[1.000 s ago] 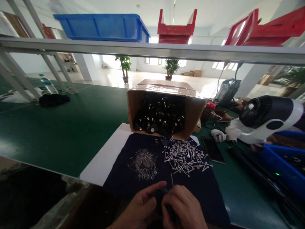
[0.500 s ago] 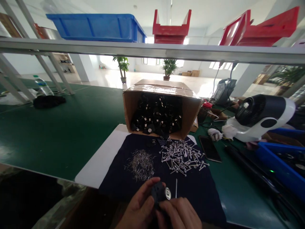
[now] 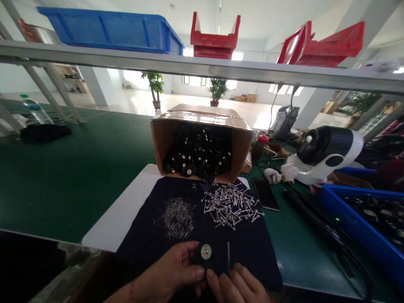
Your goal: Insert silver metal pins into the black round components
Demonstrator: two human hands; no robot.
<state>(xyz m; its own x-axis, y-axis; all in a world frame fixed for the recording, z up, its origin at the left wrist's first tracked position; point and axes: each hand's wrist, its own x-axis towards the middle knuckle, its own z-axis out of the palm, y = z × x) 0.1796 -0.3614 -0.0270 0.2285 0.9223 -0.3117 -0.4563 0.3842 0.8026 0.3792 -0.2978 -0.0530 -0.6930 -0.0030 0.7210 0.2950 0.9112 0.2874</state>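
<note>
Daylight floods a pale hall (image 3: 132, 99) behind the green workbench (image 3: 94, 176), where, seen from my distant post, two bare hands meet low over a dark cloth (image 3: 142, 235). Grasped between the left hand's (image 3: 176, 265) thumb and fingers is a black part (image 3: 208, 261), its round silver disc (image 3: 206, 251) turned up toward my view, at the cloth's near side. The right hand's (image 3: 238, 284) curled fingers meet its lower edge, and a thin metal rod (image 3: 228, 254) rises out of that grip, beside the part. I judge the part light, stiff and hard-shelled, perhaps a little slick on smooth faces; I would take it by its dark edge and keep off the disc. Its outline blurs into the cloth, so I cannot tell its full shape. Rigid and slim, the rod looks best pinched near one end, though it could roll between fingertips. Beneath, the cloth lies over a white sheet (image 3: 121, 210) and bears a heap of fine wire pieces (image 3: 177, 219) on the left, headed pins (image 3: 231, 204) on the right. Behind them, a cardboard box (image 3: 202, 113) opens toward me, heaped with dark parts (image 3: 200, 153). A phone (image 3: 265, 194), a fan (image 3: 330, 147) and a blue bin (image 3: 352, 225) line the right side; the shelf (image 3: 189, 63) above carries a blue tub (image 3: 110, 31) and two red bins (image 3: 214, 41), with potted plants (image 3: 217, 90) far beyond.
</note>
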